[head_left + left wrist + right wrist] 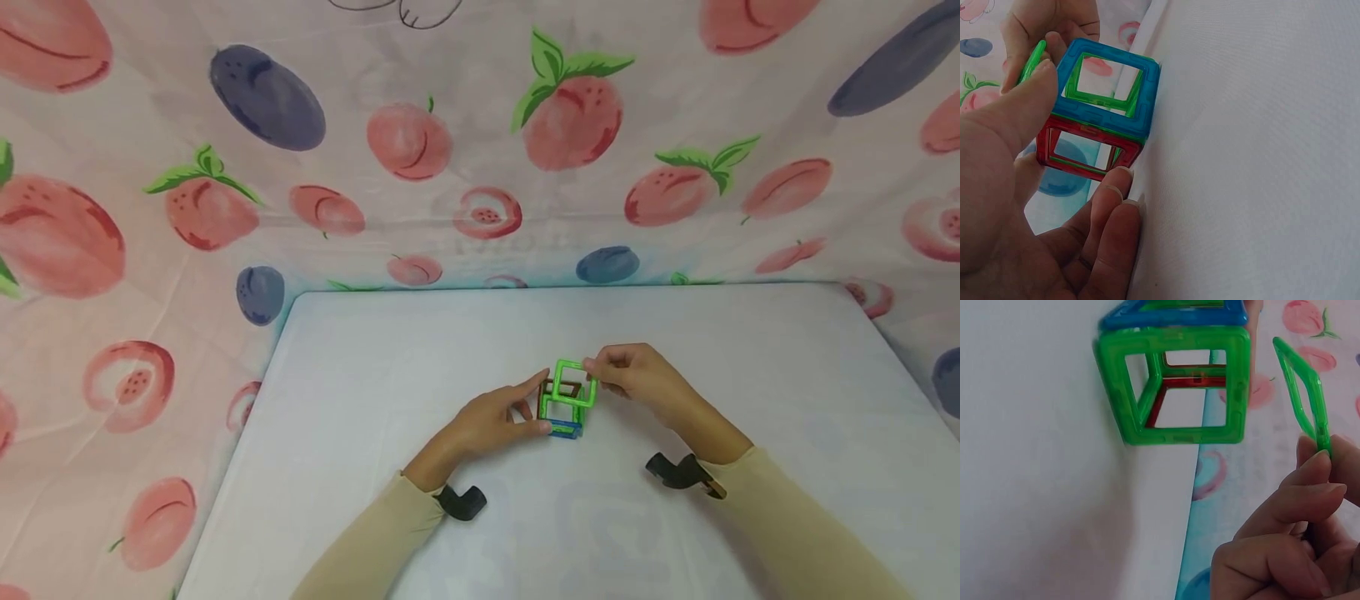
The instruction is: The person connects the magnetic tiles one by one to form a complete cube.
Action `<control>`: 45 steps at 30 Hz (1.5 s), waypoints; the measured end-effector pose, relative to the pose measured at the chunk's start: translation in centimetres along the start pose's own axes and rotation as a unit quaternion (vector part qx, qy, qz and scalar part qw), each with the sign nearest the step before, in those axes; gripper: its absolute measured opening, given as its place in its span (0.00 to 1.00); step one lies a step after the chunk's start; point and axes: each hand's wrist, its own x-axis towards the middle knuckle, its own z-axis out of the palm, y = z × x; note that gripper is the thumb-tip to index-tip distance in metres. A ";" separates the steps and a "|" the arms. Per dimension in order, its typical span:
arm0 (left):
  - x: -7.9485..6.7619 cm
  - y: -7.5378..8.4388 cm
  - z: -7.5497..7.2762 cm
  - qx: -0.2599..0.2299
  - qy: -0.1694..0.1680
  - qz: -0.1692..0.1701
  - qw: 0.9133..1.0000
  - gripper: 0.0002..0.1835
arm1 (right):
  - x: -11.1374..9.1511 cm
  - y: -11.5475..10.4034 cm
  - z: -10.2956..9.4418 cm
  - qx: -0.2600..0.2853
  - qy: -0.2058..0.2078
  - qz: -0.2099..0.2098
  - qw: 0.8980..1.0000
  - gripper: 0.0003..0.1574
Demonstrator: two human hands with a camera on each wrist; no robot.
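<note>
A small cube of magnetic square tiles (564,430) stands on the white table. It has a blue side (1150,94), a red side (1063,166) and a green side (1238,387), all see-through frames. My left hand (487,423) holds the cube from its left, thumb on the near blue side and index finger at the far side. In the left wrist view the other fingers are loosely bent below the red side. My right hand (637,375) pinches a loose green square tile (1318,400) by its edge, tilted above the cube and apart from it in the right wrist view.
The white table (390,350) spreads around the cube. A fruit-printed cloth (480,150) hangs behind it and at the sides. Dark wrist mounts (461,503) stick out from both beige sleeves (375,533).
</note>
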 end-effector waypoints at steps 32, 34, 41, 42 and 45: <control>0.0 0.7 -0.1 -0.001 0.008 -0.007 1.000 0.40 | 0.1 0.6 2.1 -0.098 0.028 -0.032 0.994 0.21; -0.1 0.7 -0.1 -0.002 0.008 -0.008 1.000 0.40 | 0.1 0.8 2.3 -0.120 0.047 -0.036 0.991 0.20; 0.0 0.5 0.0 -0.001 0.008 -0.002 1.000 0.40 | 0.0 1.4 2.7 -0.166 0.096 -0.088 0.977 0.14; 0.0 0.5 0.0 -0.001 0.009 -0.001 1.000 0.40 | 0.1 1.4 2.7 -0.171 0.101 -0.099 0.975 0.12; 0.1 0.4 -0.1 0.001 0.010 -0.003 1.000 0.40 | 0.2 1.6 2.7 -0.185 0.109 -0.122 0.969 0.09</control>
